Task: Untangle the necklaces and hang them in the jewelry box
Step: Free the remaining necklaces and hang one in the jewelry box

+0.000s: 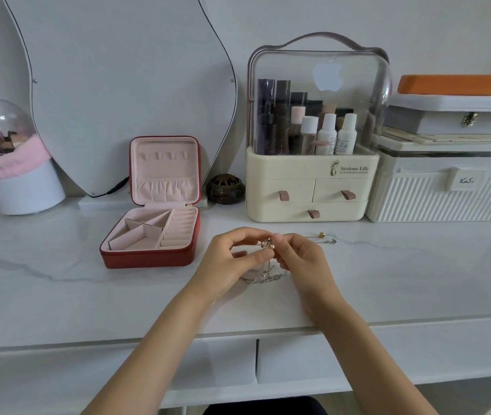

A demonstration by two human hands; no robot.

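A tangle of thin silver necklaces (263, 275) lies on the white marble desk, part of it lifted. My left hand (232, 262) and my right hand (301, 259) meet above it, fingertips pinching the raised knot with its small pinkish beads (269, 245). Chain hangs from the fingers down to the heap. Another strand with a gold bead (322, 234) trails to the right of my right hand. The red jewelry box (151, 253) stands open to the left, its pink lid upright with a row of hooks (163, 156), no chain on them.
A cream cosmetics organiser (310, 202) with drawers stands behind the hands. White ribbed storage boxes (445, 196) sit at the right, a dark round pot (225, 188) by the box. A curvy mirror (118, 85) and a domed brush holder (13, 175) are at the back left.
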